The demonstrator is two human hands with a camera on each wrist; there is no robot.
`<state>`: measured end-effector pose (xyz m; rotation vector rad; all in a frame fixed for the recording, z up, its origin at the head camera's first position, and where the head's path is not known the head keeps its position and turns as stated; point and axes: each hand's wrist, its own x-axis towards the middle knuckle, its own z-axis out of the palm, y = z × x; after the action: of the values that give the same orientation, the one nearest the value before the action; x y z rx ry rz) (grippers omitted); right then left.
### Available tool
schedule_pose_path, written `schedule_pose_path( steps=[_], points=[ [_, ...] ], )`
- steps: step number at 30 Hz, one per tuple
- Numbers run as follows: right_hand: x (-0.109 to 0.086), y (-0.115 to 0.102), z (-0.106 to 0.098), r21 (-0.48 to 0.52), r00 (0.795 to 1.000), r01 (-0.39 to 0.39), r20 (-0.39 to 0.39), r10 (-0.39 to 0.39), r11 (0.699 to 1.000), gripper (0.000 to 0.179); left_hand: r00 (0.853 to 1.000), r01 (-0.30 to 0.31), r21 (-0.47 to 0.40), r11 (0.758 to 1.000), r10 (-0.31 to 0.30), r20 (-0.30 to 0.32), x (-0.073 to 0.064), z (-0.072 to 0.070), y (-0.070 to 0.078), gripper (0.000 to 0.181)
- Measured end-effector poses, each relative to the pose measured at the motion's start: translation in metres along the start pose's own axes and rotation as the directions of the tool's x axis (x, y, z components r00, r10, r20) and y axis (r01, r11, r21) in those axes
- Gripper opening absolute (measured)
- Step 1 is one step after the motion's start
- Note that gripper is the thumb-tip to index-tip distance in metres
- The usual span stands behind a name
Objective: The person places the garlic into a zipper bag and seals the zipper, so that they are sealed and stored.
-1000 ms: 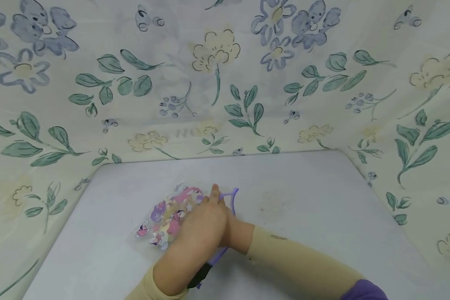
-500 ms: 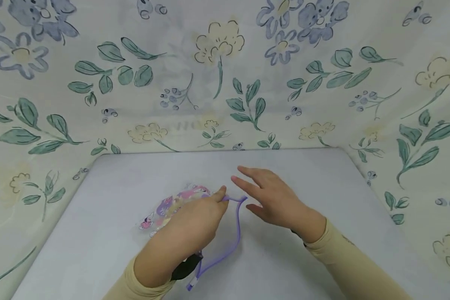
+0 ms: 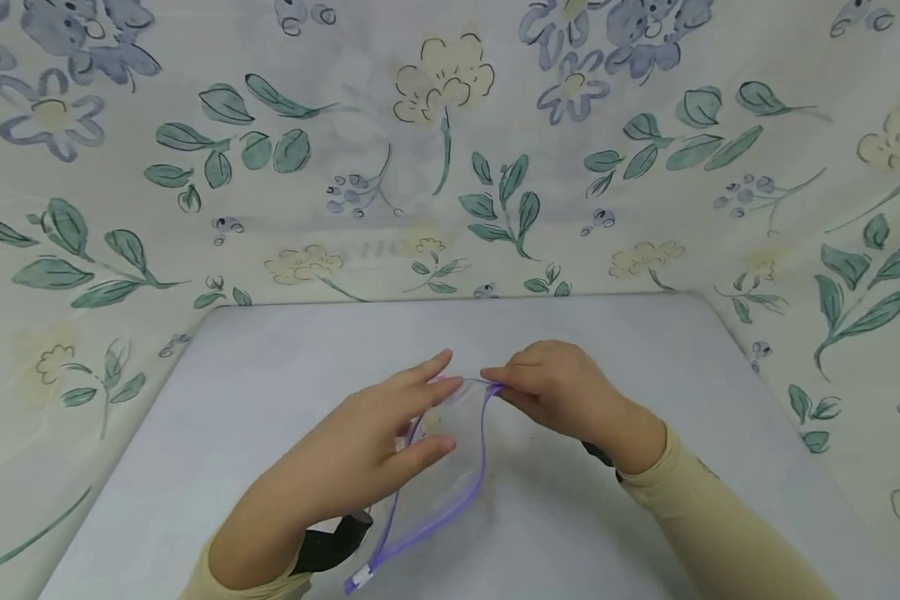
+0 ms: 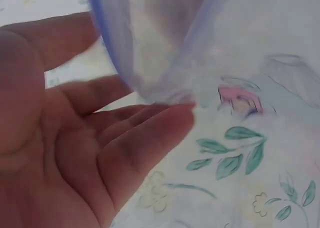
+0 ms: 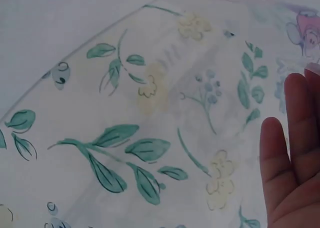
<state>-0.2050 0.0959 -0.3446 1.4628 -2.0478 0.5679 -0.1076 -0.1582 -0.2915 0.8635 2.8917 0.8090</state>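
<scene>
A clear plastic zip bag [image 3: 461, 497] with a purple zip edge stands with its mouth spread open in the middle of the head view. Its white slider [image 3: 362, 575] lies at the near end. My right hand [image 3: 558, 390] pinches the far corner of the purple edge between thumb and fingers. Beside the bag's left edge is my left hand [image 3: 356, 442], its fingers extended and thumb apart. In the left wrist view, the bag's purple edge [image 4: 111, 48] passes by those fingers. Most of the bag's printed body is hidden behind the left hand.
A white table [image 3: 607, 350] lies under the bag. Floral cloth [image 3: 390, 167] hangs behind the table and along its sides. Black wrist bands [image 3: 333, 546] sit at the cuffs of the beige sleeves [image 3: 720, 508].
The hands were crossed at the bag, then the right hand moved away to the right and took the far corner. The left hand has let go and spread its fingers; the bag mouth is wider.
</scene>
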Motion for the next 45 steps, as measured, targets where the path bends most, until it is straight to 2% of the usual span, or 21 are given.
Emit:
schedule_pose_path(
  steps=[3,5,7,9,15,17,20,23,25,27,29,30,33,34,35,36,37,39,41,43,45],
  points=[
    [0.007,0.000,-0.016,0.007,0.998,-0.063,-0.002,0.063,0.998,0.030,0.993,-0.061,-0.197,0.978,0.041,-0.107,-0.018,-0.009,-0.004,0.068],
    [0.010,0.001,-0.026,0.024,0.993,-0.119,0.007,0.119,0.993,0.030,0.986,-0.085,-0.256,0.963,0.045,-0.158,-0.028,-0.012,-0.006,0.077],
    [0.011,0.000,-0.035,0.038,0.984,-0.179,0.026,0.178,0.983,0.030,0.979,-0.092,-0.237,0.967,0.045,-0.198,-0.035,-0.011,-0.008,0.081],
    [0.011,0.000,-0.043,0.062,0.971,-0.236,0.052,0.233,0.970,0.029,0.972,-0.086,-0.198,0.976,0.039,-0.233,-0.040,-0.009,-0.011,0.077],
    [0.009,-0.002,-0.062,0.138,0.912,-0.407,0.120,0.392,0.903,0.024,0.930,0.032,-0.132,0.991,-0.078,-0.359,-0.054,-0.010,-0.020,0.044],
    [0.008,0.000,-0.066,0.157,0.891,-0.453,0.125,0.437,0.878,0.022,0.916,0.037,-0.088,0.995,-0.069,-0.395,-0.056,-0.012,-0.023,0.038],
    [0.004,0.002,-0.071,0.181,0.872,-0.489,0.122,0.474,0.853,0.021,0.891,0.020,-0.011,1.000,-0.023,-0.454,-0.056,-0.015,-0.028,0.033],
    [-0.002,0.003,-0.078,0.190,0.879,-0.477,0.130,0.459,0.858,0.021,0.857,0.015,0.003,1.000,-0.011,-0.516,-0.053,-0.016,-0.033,0.029],
    [-0.005,0.004,-0.085,0.193,0.893,-0.449,0.133,0.430,0.872,0.023,0.837,-0.011,-0.029,1.000,-0.007,-0.547,-0.050,-0.018,-0.036,0.027],
    [-0.010,0.005,-0.092,0.195,0.912,-0.408,0.130,0.389,0.892,0.026,0.821,-0.046,-0.097,0.994,-0.017,-0.571,-0.048,-0.020,-0.040,0.024],
    [-0.013,0.006,-0.101,0.207,0.931,-0.364,0.114,0.347,0.908,0.029,0.814,-0.114,-0.202,0.973,-0.025,-0.580,-0.045,-0.023,-0.043,0.020],
    [-0.014,0.006,-0.105,0.229,0.938,-0.347,0.112,0.329,0.910,0.030,0.816,-0.156,-0.270,0.950,-0.030,-0.578,-0.044,-0.026,-0.044,0.018],
    [-0.017,0.007,-0.116,0.328,0.959,-0.284,0.109,0.263,0.901,0.031,0.830,-0.252,-0.463,0.850,-0.056,-0.555,-0.039,-0.032,-0.044,0.015],
    [-0.018,0.008,-0.119,0.353,0.959,-0.283,0.119,0.257,0.892,0.032,0.836,-0.264,-0.507,0.821,-0.067,-0.545,-0.038,-0.034,-0.042,0.015],
    [-0.020,0.008,-0.123,0.383,0.957,-0.289,0.139,0.255,0.877,0.033,0.837,-0.275,-0.531,0.802,-0.072,-0.542,-0.035,-0.035,-0.041,0.015],
    [-0.021,0.008,-0.126,0.405,0.954,-0.298,0.164,0.251,0.864,0.035,0.834,-0.270,-0.523,0.809,-0.075,-0.546,-0.033,-0.035,-0.039,0.015],
    [-0.023,0.009,-0.129,0.411,0.948,-0.313,0.191,0.254,0.856,0.036,0.828,-0.265,-0.493,0.828,-0.067,-0.557,-0.031,-0.035,-0.038,0.015],
    [-0.026,0.011,-0.133,0.390,0.925,-0.367,0.250,0.286,0.844,0.036,0.813,-0.227,-0.406,0.885,-0.057,-0.580,-0.026,-0.034,-0.035,0.014],
    [-0.029,0.013,-0.135,0.342,0.895,-0.425,0.297,0.333,0.838,0.035,0.808,-0.165,-0.330,0.930,-0.065,-0.586,-0.023,-0.031,-0.033,0.014],
    [-0.030,0.017,-0.135,0.294,0.873,-0.459,0.327,0.363,0.839,0.033,0.818,-0.114,-0.298,0.948,-0.081,-0.570,-0.021,-0.029,-0.034,0.013],
    [-0.032,0.020,-0.133,0.248,0.852,-0.486,0.346,0.392,0.838,0.030,0.834,-0.070,-0.313,0.947,-0.117,-0.539,-0.020,-0.027,-0.036,0.012]
  ],
)
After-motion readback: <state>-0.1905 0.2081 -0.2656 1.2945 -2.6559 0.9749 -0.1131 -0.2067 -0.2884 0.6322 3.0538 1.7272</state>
